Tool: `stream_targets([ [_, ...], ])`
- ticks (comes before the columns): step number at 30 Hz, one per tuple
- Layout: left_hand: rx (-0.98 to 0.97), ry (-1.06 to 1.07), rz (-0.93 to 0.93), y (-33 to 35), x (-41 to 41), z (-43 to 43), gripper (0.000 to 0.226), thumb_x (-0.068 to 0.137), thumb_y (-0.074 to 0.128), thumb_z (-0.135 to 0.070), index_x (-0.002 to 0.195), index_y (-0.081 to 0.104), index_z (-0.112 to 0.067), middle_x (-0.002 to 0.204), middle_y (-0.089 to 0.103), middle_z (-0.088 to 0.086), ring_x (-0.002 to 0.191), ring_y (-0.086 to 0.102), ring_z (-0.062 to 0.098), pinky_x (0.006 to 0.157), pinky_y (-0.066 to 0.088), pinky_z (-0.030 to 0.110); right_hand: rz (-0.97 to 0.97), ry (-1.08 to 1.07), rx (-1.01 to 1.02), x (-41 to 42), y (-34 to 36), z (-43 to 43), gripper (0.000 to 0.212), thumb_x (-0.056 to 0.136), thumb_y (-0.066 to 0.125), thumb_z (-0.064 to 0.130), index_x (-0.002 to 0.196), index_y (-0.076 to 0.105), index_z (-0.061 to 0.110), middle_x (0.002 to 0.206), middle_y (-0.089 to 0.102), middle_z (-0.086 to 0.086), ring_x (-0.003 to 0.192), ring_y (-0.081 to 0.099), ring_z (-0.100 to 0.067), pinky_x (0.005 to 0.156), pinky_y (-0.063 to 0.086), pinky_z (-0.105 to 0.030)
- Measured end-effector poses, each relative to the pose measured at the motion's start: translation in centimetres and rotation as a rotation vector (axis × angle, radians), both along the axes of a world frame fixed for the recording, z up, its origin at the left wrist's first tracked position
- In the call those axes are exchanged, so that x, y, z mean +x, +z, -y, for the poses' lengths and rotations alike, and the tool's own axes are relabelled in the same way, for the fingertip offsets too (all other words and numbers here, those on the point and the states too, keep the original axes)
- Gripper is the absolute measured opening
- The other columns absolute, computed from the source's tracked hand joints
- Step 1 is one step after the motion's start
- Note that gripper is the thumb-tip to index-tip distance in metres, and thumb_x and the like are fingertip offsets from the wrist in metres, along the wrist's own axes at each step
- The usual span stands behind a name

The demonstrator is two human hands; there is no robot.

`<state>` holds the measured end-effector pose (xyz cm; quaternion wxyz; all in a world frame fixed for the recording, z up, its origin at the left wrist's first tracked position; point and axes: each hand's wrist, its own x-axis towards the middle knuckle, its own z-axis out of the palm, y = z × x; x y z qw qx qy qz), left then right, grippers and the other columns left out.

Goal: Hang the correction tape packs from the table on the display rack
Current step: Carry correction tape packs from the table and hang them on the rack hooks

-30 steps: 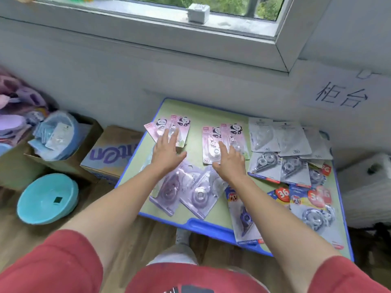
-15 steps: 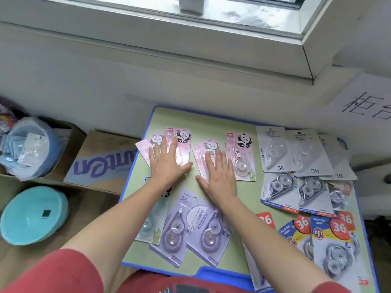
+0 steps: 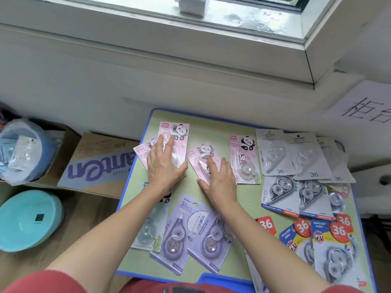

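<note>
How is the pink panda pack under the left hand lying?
Flat on the green tabletop: the pink panda card pack lies under straight fingers of the left hand.

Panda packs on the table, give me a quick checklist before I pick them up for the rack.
1. Left hand on a panda pack: ok, it lies flat on it with straight fingers.
2. Right hand on the middle pack: ok, it lies flat on it.
3. Packs gripped: not ok, neither hand pinches anything yet.
4. Single pack under the left hand: not ok, a second pack pokes out beneath.
5. Rack location: cannot tell, it is not in view.
</note>
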<state>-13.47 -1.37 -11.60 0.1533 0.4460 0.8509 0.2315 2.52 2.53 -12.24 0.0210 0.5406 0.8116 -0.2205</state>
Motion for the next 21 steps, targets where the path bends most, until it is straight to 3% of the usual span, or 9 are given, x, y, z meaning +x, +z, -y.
stream_targets([
  [5,0.029,-0.024,0.020,0.2,0.9,0.4,0.082,0.078,0.070,-0.038,0.147,0.030,-0.024,0.158,0.015,0.004,0.142,0.019,0.029,0.114,0.013,0.041,-0.101,-0.020,0.064,-0.1,0.5,-0.6,0.072,0.084,0.063,0.044,0.146,0.033,0.024,0.143,0.035,-0.015,0.129,0.034,-0.031,0.104,0.029,-0.038],
  [11,0.171,0.093,0.003,1.9,2.0,1.7,0.083,0.071,0.060,-0.046,0.145,0.036,-0.019,0.156,0.022,0.008,0.137,0.026,0.034,0.111,0.023,0.045,-0.649,-0.247,-0.023,0.4,1.8,-1.1,0.065,0.080,0.074,0.029,0.138,0.046,0.020,0.139,0.040,-0.013,0.125,0.045,-0.027,0.101,0.042,-0.039],
  [14,0.176,0.128,0.008,2.8,3.3,3.1,0.086,0.069,0.055,-0.050,0.146,0.034,-0.018,0.157,0.019,0.009,0.139,0.023,0.034,0.112,0.021,0.044,-0.741,-0.296,-0.062,1.8,2.5,-0.6,0.066,0.081,0.074,0.031,0.139,0.045,0.023,0.141,0.040,-0.009,0.126,0.045,-0.022,0.103,0.039,-0.029],
  [17,0.195,0.129,-0.010,3.3,5.2,5.1,0.085,0.072,0.058,-0.049,0.146,0.035,-0.015,0.156,0.019,0.010,0.139,0.022,0.034,0.112,0.021,0.043,-0.796,-0.318,-0.073,3.6,3.4,0.7,0.064,0.083,0.072,0.029,0.140,0.044,0.022,0.141,0.040,-0.007,0.119,0.043,-0.010,0.090,0.028,-0.009],
  [21,0.191,0.099,-0.059,3.1,8.2,8.3,0.080,0.078,0.073,-0.034,0.146,0.035,-0.015,0.156,0.020,0.012,0.138,0.024,0.035,0.111,0.023,0.045,-0.777,-0.311,-0.042,6.6,3.7,3.8,0.065,0.083,0.072,0.032,0.140,0.044,0.021,0.143,0.038,-0.010,0.129,0.041,-0.019,0.096,0.028,-0.015],
])
